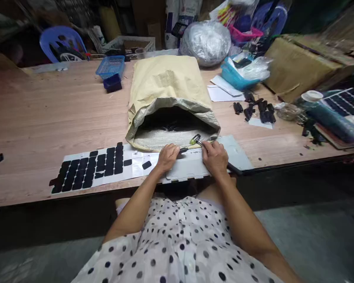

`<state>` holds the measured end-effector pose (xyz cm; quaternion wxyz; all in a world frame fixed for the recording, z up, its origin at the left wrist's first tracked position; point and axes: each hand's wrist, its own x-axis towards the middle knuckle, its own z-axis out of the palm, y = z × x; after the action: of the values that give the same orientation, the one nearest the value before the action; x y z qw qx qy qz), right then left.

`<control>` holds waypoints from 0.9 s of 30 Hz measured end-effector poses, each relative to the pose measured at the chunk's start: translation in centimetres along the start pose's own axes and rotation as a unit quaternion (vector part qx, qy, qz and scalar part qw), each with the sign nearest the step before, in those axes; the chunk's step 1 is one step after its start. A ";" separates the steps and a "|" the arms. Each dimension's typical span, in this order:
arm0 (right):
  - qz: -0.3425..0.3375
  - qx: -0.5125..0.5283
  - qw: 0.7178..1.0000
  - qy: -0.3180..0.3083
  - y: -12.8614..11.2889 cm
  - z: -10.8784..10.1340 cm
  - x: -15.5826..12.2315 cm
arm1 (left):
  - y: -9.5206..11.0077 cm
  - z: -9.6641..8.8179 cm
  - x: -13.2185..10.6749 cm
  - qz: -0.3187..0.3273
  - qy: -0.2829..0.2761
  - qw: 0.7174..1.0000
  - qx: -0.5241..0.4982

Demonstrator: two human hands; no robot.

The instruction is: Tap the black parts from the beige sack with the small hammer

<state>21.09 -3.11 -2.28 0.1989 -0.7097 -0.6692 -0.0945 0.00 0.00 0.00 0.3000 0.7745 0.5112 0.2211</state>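
Note:
My left hand (pixel 167 155) rests on a grey-white backing sheet (pixel 238 153) at the table's near edge, fingers curled round a small black piece (pixel 183 149). My right hand (pixel 214 155) is closed on a thin metal tool (pixel 201 143) whose tip, with a yellow-green bit (pixel 192 140), points toward the left hand. Right behind both hands lies an open tan woven sack (pixel 168 90) with dark pieces inside its mouth. To the left, the sheet carries several rows of black pads (pixel 91 171), and one loose pad (pixel 146 164) lies close to my left hand.
Loose black parts (pixel 258 109) lie on the wooden table (pixel 47 114) at the right, near white papers (pixel 221 92), a teal tray (pixel 237 78) and a cardboard box (pixel 301 67). A blue basket (pixel 110 67) and a silvery plastic bundle (pixel 205 41) stand at the back.

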 end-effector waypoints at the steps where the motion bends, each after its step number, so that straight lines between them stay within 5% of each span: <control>1: -0.002 0.003 1.000 0.000 0.0 0.0 0.0 | 0.0 0.1 0.0 0.001 0.004 1.000 0.001; 7: -0.006 0.018 1.000 0.000 0.1 0.1 0.2 | 0.1 -0.4 0.1 0.000 0.000 1.000 -0.021; 11: -0.007 0.022 1.000 0.007 0.0 0.1 0.2 | 1.6 -1.5 -2.0 0.027 -0.027 0.995 -0.094; 14: -0.007 0.023 1.000 0.011 0.0 0.2 0.1 | 3.0 -1.3 -5.2 0.061 -0.142 0.971 -0.180; 17: -0.007 0.023 1.000 0.009 0.0 0.2 0.1 | 2.8 0.7 -8.4 0.064 -0.290 0.926 -0.232; 19: -0.007 0.025 1.000 0.008 0.0 0.1 0.1 | 1.3 2.8 -9.9 0.019 -0.323 0.922 -0.213; 24: -0.006 0.028 1.000 0.006 0.0 0.1 0.1 | -3.7 7.1 -10.6 -0.246 -0.300 0.920 -0.056; 27: -0.004 0.026 1.000 0.009 -0.1 0.1 0.1 | -4.9 7.5 -10.5 -0.286 -0.268 0.920 -0.014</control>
<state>21.04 -2.94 -2.33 0.2229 -0.7006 -0.6727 -0.0837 -2.34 -10.01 -9.18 0.4866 0.6211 0.6087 -0.0831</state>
